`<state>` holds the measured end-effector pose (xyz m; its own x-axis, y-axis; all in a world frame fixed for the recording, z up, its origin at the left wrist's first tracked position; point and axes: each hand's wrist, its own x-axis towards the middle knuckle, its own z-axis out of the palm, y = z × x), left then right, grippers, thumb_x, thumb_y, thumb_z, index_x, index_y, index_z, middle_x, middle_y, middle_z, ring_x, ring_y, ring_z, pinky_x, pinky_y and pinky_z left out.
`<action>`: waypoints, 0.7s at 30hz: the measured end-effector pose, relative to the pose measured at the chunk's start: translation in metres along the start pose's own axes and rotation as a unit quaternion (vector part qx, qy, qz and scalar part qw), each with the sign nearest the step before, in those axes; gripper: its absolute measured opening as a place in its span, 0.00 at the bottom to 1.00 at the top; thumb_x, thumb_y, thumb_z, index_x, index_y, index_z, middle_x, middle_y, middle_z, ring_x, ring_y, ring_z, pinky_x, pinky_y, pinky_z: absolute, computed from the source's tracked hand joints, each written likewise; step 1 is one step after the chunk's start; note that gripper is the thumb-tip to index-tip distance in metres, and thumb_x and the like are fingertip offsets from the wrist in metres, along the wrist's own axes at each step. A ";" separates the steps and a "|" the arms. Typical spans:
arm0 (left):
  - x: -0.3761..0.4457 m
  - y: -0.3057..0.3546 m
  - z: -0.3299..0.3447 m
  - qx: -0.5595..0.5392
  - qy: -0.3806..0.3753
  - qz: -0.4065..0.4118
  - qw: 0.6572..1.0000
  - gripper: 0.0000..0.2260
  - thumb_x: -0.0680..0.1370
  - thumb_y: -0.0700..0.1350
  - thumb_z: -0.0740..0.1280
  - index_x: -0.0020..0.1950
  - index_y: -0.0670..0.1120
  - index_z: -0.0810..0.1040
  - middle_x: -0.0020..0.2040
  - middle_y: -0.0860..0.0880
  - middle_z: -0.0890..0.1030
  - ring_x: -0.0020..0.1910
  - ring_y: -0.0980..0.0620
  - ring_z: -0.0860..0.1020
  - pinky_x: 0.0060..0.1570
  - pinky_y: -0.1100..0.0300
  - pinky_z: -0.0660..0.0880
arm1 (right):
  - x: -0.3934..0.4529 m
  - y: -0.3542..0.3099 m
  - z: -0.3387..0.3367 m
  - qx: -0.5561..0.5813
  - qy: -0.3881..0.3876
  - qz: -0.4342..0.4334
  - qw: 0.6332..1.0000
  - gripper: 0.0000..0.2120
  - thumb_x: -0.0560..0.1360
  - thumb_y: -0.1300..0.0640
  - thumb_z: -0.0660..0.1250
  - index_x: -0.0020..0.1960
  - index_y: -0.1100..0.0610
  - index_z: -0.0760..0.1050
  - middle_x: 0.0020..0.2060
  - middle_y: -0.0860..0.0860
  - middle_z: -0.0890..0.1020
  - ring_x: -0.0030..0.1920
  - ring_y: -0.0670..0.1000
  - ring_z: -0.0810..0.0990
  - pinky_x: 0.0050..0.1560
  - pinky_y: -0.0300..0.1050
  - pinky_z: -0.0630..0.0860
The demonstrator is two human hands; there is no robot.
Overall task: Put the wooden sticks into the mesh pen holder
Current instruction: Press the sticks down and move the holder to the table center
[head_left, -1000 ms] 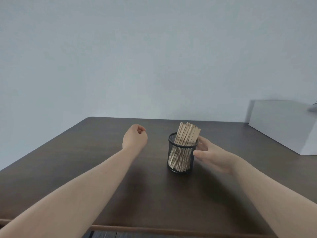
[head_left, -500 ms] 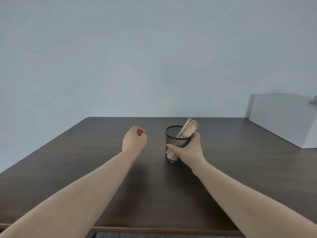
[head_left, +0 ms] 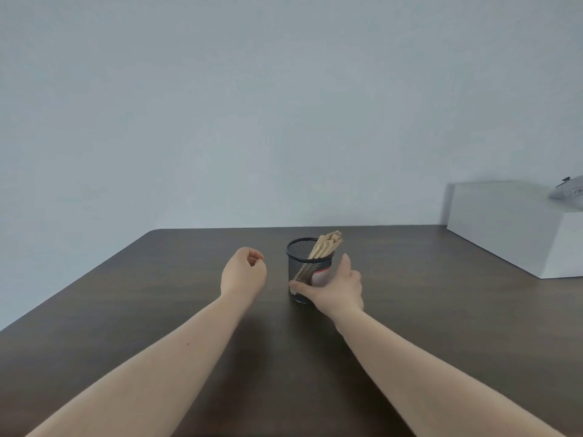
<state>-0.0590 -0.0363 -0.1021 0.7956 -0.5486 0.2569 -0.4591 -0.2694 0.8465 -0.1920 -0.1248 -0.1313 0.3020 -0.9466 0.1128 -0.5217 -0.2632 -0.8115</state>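
1. The right hand (head_left: 336, 288) wraps the lower wall of the mesh pen holder (head_left: 307, 268), thumb across its front and fingers behind, apparently to steady it.
2. The wooden sticks (head_left: 325, 246) stand bundled inside, leaning toward that hand's side above the rim.
3. The left hand (head_left: 243, 274), loosely curled and empty, rests on the worktop (head_left: 157, 310) just beside the holder.
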 end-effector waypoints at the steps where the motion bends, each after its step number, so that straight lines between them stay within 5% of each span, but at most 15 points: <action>1: 0.001 0.000 -0.001 0.001 0.001 0.001 1.000 0.08 0.76 0.38 0.57 0.49 0.49 0.73 0.52 0.47 0.82 0.45 0.48 0.76 0.47 0.57 0.73 | 0.004 0.007 -0.007 -0.012 -0.031 -0.007 0.999 0.64 0.56 0.34 0.77 0.79 0.53 0.45 0.73 0.55 0.62 0.74 0.56 0.61 0.70 0.54 0.64; 8: 0.006 -0.005 -0.005 0.012 0.004 -0.005 1.000 0.08 0.76 0.39 0.57 0.49 0.49 0.73 0.52 0.47 0.82 0.46 0.48 0.75 0.46 0.58 0.72 | 0.040 0.039 -0.053 0.088 -0.208 -0.058 0.972 0.56 0.63 0.52 0.81 0.79 0.48 0.48 0.76 0.44 0.61 0.73 0.54 0.65 0.70 0.51 0.65; 14: 0.008 -0.013 -0.002 0.015 0.003 -0.008 1.000 0.07 0.76 0.39 0.58 0.49 0.49 0.73 0.52 0.47 0.82 0.46 0.48 0.76 0.47 0.56 0.73 | 0.061 0.027 -0.031 0.104 -0.331 -0.120 0.930 0.52 0.56 0.49 0.84 0.74 0.46 0.61 0.68 0.42 0.74 0.71 0.46 0.70 0.73 0.54 0.63; 17: 0.011 -0.016 -0.004 0.018 0.006 -0.007 1.000 0.08 0.76 0.39 0.58 0.50 0.49 0.73 0.52 0.47 0.82 0.45 0.49 0.75 0.44 0.58 0.72 | 0.060 0.017 -0.020 0.141 -0.340 -0.112 0.923 0.41 0.62 0.61 0.81 0.69 0.52 0.66 0.62 0.46 0.80 0.63 0.46 0.78 0.69 0.49 0.71; 21: 0.016 -0.022 -0.006 0.017 0.013 -0.011 1.000 0.07 0.77 0.39 0.58 0.50 0.48 0.73 0.52 0.47 0.82 0.45 0.49 0.75 0.44 0.59 0.70 | 0.056 0.012 -0.006 0.145 -0.278 -0.106 0.944 0.33 0.62 0.60 0.80 0.61 0.50 0.68 0.57 0.46 0.80 0.58 0.47 0.78 0.62 0.44 0.73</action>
<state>-0.0342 -0.0347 -0.1136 0.8154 -0.5220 0.2505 -0.4542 -0.3084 0.8358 -0.1863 -0.1824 -0.1311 0.7890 -0.6133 0.0370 -0.1868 -0.2969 -0.9365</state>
